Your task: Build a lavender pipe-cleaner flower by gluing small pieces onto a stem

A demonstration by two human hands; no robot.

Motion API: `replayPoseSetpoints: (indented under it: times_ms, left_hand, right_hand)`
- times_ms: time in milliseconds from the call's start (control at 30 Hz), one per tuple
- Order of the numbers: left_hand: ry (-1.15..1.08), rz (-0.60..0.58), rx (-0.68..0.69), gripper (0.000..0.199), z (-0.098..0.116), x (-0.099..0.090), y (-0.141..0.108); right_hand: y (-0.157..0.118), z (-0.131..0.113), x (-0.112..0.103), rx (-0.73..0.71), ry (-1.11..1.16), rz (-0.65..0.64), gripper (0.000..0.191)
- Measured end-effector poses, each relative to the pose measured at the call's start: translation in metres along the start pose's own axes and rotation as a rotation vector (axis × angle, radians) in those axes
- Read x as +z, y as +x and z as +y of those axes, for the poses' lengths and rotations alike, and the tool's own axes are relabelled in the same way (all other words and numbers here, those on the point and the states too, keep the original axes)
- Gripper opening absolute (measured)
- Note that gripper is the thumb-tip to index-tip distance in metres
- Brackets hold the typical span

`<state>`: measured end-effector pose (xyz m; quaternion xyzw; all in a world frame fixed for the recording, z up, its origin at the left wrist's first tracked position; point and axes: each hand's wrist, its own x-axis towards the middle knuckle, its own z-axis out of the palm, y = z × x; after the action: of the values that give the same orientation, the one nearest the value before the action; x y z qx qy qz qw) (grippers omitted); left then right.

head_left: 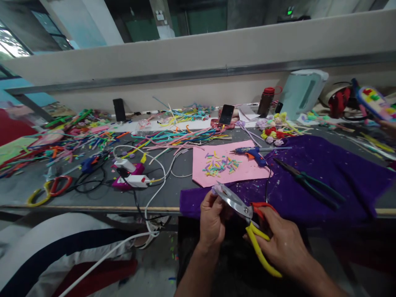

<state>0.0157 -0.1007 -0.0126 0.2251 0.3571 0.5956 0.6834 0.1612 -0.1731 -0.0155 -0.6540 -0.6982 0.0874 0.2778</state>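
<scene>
My right hand (284, 237) is closed round the red and yellow handles of a pair of scissors (236, 205), whose blades are apart and point up and left. My left hand (213, 220) pinches a small lilac fuzzy piece (217, 189) right at the blade tips; its shape is mostly hidden by fingers and blades. Just beyond the hands, short cut bits of pipe cleaner (221, 165) in lilac, yellow and teal lie on a pink sheet (202, 154). A blue glue gun (255, 154) rests on the sheet's right side.
Green-handled pliers (309, 181) lie on a purple cloth (334, 156). Left are a power strip (133, 179) with trailing white cables, a second glue gun (89, 163) and other scissors (51, 187). A kettle (305, 93) and bottle (266, 103) stand behind. A person's leg (62, 243) is at lower left.
</scene>
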Motion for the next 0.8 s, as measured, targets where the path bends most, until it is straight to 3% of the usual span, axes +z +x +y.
replayPoseSetpoints:
  times_ms: [267, 500, 800]
  left_hand:
    - [-0.025, 0.002, 0.025, 0.023, -0.006, -0.002, 0.001]
    - [-0.014, 0.043, 0.033, 0.025, -0.008, -0.001, 0.000]
    - [0.060, -0.002, 0.101, 0.020, -0.012, -0.002, 0.002]
  right_hand:
    - [0.001, -0.001, 0.003, -0.007, 0.034, -0.022, 0.039]
    - [0.000, 0.004, 0.008, -0.074, -0.024, 0.053, 0.036]
    - [-0.002, 0.013, 0.015, -0.155, -0.078, 0.136, 0.034]
